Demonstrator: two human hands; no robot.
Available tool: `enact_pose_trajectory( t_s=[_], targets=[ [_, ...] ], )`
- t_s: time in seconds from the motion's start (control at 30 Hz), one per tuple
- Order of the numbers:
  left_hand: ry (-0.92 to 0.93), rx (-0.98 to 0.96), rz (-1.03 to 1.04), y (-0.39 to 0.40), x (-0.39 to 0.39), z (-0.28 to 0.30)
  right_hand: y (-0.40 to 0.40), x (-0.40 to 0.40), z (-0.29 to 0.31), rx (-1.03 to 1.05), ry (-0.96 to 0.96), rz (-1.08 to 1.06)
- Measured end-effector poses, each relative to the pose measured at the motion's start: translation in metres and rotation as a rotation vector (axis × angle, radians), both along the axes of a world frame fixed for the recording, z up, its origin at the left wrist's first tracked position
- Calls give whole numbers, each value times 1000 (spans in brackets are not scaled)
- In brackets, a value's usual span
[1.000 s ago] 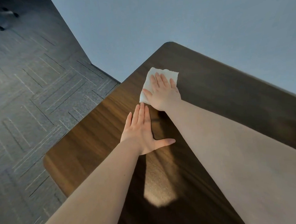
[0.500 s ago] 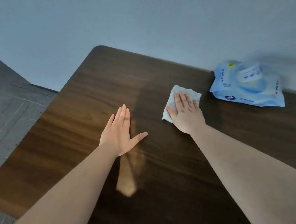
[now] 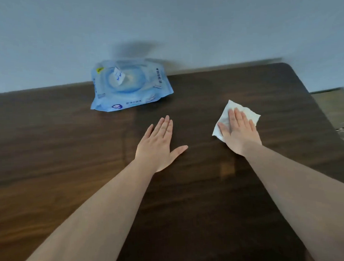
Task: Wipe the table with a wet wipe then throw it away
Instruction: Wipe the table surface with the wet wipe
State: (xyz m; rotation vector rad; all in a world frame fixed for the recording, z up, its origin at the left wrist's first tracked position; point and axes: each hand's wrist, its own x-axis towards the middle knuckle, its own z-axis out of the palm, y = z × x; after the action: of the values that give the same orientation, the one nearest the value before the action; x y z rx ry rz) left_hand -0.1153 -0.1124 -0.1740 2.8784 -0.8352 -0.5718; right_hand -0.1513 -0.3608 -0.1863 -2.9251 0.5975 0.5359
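Note:
A white wet wipe lies flat on the dark wooden table, toward its right side. My right hand presses down on the wipe with flat fingers, covering its near half. My left hand rests palm down on the bare wood near the middle, fingers together and thumb out, holding nothing.
A blue pack of wet wipes lies at the back of the table against the grey wall, its flap partly lifted. The table's rounded far right corner is close to the wipe. Blurred floor and objects show beyond the right edge.
My right hand has swept the wipe from the table's far left corner across to its right side. The view has swung right, bringing the blue pack into sight. My left hand stayed flat.

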Motion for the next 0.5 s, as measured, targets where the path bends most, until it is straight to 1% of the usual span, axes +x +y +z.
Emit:
enact_pose_trajectory(
  t_s=[0.1, 0.2, 0.3, 0.4, 0.5],
  targets=[
    [-7, -9, -113, -65, -2, -7, -65, -17, 0, -10, 11, -123],
    [-57, 7, -120, -100, -3, -17, -107, -26, 0, -22, 19, -198],
    [-108, 33, -94, -109, -1, -22, -132, -25, 1, -22, 5, -249],
    [-102, 60, -90, -111, -1, -20, -140, -19, -1, -15, -7, -293],
    [-98, 45, -76, -111, -1, -20, -138, -16, -1, -22, -9, -311]
  ],
)
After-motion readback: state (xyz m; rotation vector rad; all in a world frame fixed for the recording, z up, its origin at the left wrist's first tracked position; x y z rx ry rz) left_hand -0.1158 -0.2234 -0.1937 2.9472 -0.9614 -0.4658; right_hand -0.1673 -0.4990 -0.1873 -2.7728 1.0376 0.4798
